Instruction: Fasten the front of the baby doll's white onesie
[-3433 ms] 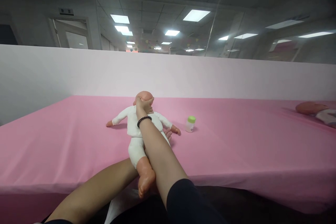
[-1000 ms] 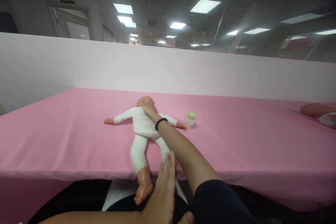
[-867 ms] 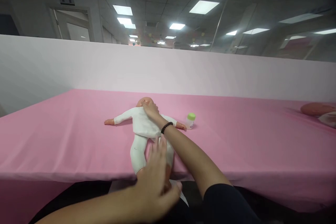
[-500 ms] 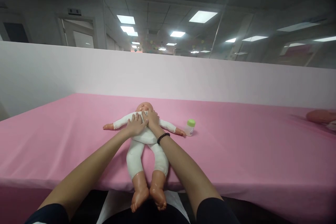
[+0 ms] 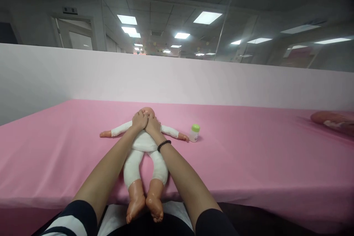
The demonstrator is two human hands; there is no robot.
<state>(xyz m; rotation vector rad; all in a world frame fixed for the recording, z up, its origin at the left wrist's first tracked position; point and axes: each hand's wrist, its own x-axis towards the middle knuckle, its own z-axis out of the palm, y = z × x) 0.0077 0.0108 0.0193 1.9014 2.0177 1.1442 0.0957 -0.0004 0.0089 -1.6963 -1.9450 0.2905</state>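
Cupping baby doll (image 5: 143, 143) head: your left hand (image 5: 139, 120) and right hand (image 5: 151, 125) clamped together on it, likely steadying it. Doll lies face-up mid worktop (image 5: 249, 155), feet overhanging near edge. Green-capped bottle (image 5: 194, 132) just right.

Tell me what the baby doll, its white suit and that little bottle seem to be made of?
Baby doll: probably vinyl or plastic; the bare feet look smooth with a slight sheen. White suit: soft matte cloth, creased along the legs. Small bottle: seemingly translucent plastic body with an opaque green cap; too small to be certain.
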